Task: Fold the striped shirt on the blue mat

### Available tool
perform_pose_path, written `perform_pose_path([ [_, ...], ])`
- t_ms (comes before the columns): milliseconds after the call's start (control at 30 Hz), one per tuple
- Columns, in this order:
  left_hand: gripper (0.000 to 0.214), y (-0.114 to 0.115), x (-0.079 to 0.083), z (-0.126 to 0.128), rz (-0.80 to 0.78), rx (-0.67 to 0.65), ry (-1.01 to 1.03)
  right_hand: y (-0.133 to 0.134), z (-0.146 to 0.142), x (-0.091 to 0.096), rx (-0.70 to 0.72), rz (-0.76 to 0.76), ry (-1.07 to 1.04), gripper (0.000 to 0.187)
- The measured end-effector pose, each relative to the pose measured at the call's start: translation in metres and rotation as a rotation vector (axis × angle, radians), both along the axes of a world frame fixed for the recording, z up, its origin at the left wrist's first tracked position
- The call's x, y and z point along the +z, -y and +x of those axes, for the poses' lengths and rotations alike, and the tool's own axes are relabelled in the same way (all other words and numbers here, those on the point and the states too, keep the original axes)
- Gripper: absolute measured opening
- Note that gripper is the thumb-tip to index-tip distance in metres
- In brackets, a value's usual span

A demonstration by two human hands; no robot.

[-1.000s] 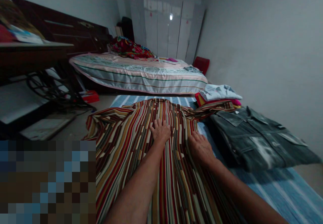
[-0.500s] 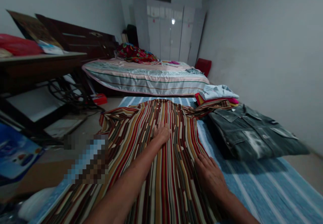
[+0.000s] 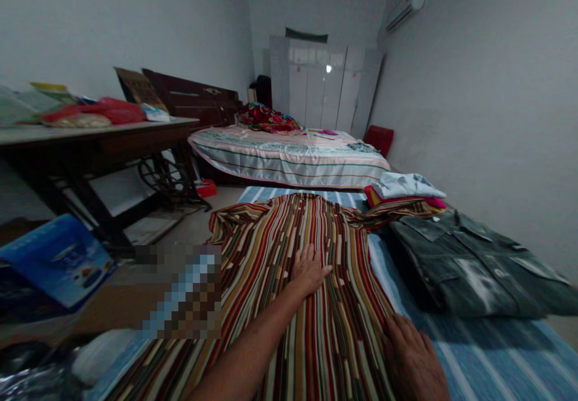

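A striped garment (image 3: 280,250) in red, brown, cream and dark bands lies spread out in front of me on a blue striped sheet (image 3: 487,353). My left hand (image 3: 308,270) rests flat on its middle, fingers stretched out and pointing away. My right hand (image 3: 413,362) lies palm down at the garment's right edge, close to me, fingers spread on the cloth. Neither hand holds anything.
A dark denim jacket (image 3: 474,262) lies to the right, with a stack of folded clothes (image 3: 406,190) behind it. A bed (image 3: 289,154) with striped bedding stands beyond. A dark wooden table (image 3: 99,139) is at left, a blue box (image 3: 58,259) beneath. White wardrobe (image 3: 323,88) at back.
My right hand has slid back toward me along the garment's right edge. My left hand has stayed on the middle. The view has tilted up and turned left.
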State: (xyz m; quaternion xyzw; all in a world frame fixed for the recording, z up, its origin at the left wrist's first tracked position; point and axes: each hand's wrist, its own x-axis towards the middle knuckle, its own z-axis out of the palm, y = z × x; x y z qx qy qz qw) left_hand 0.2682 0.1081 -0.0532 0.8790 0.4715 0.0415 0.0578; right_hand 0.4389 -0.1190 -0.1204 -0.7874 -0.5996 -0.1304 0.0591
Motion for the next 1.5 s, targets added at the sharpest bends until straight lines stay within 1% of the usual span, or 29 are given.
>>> perform_pose_path([
  [33,0.066,0.000,0.001,-0.001,-0.003,-0.007,0.003,-0.002,0.000,-0.001,0.026,0.043,0.003,0.041],
  [100,0.063,0.000,0.005,-0.002,-0.004,-0.021,0.008,-0.009,-0.004,-0.002,0.124,0.131,-0.001,0.038],
  [167,0.058,-0.002,0.009,-0.003,0.006,-0.031,0.013,-0.022,-0.010,0.002,0.232,0.212,-0.017,0.035],
  [233,0.051,-0.011,0.013,-0.003,0.028,-0.031,0.020,-0.039,-0.020,0.009,0.286,0.276,-0.035,0.034],
  [333,0.040,-0.035,0.019,-0.003,0.073,-0.019,0.029,-0.069,-0.033,0.025,0.322,0.292,-0.071,0.032],
  [467,0.031,-0.082,0.026,0.006,0.145,-0.032,0.040,-0.113,-0.048,0.059,0.438,0.211,-0.164,0.030],
  [567,0.028,-0.113,0.027,0.016,0.179,-0.099,0.046,-0.147,-0.056,0.086,0.414,0.150,-0.295,0.025],
  [633,0.027,-0.127,0.022,0.022,0.185,-0.158,0.050,-0.173,-0.056,0.101,0.405,0.085,-0.374,0.021],
  [733,0.029,-0.138,0.007,0.026,0.178,-0.228,0.061,-0.220,-0.043,0.115,0.363,0.003,-0.432,0.021],
  [833,0.036,-0.141,-0.010,0.024,0.161,-0.240,0.081,-0.282,-0.018,0.122,0.216,-0.032,-0.421,0.024],
  [900,0.039,-0.141,-0.019,0.023,0.177,-0.234,0.108,-0.329,-0.001,0.125,0.118,-0.063,-0.415,0.026],
  [1000,0.039,-0.141,-0.025,0.024,0.239,-0.240,0.150,-0.397,0.018,0.124,0.040,-0.061,-0.417,0.032],
  [1067,0.042,-0.140,-0.027,0.025,0.260,-0.236,0.169,-0.435,0.027,0.120,-0.025,-0.055,-0.425,0.037],
  [1133,0.048,-0.138,-0.027,0.026,0.260,-0.201,0.185,-0.463,0.033,0.113,-0.081,-0.060,-0.438,0.041],
  [1233,0.054,-0.136,-0.027,0.028,0.243,-0.142,0.188,-0.491,0.040,0.100,-0.129,-0.081,-0.463,0.047],
  [1333,0.052,-0.134,-0.026,0.028,0.199,-0.143,0.168,-0.509,0.044,0.089,-0.143,-0.094,-0.494,0.051],
  [1400,0.051,-0.134,-0.025,0.028,0.177,-0.158,0.153,-0.517,0.047,0.084,-0.133,-0.102,-0.520,0.046],
  [1500,0.052,-0.134,-0.023,0.027,0.163,-0.176,0.145,-0.525,0.050,0.079,-0.090,-0.105,-0.572,0.030],
])
